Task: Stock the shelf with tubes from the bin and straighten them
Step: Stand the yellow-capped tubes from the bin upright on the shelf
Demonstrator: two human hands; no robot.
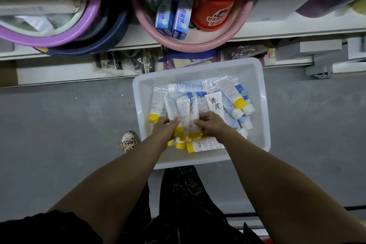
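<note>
Together, left hand (164, 128) and right hand (213, 125) grip tubes (183, 111) — in bin (198, 64)

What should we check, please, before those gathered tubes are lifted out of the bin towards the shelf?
1. Both hands on the load: left hand and right hand grip the bundle of tubes from either side. Ok.
2. Tubes aligned: yellow caps all point toward the person. Ok.
3. Every tube held: lower ends hidden under the hands. Cannot tell.
4. Crosswise tube free of the bundle: it lies below the wrists. Cannot tell.
5. Room on the shelf: the pink basin fills the spot straight above the bin. Not ok.
</note>
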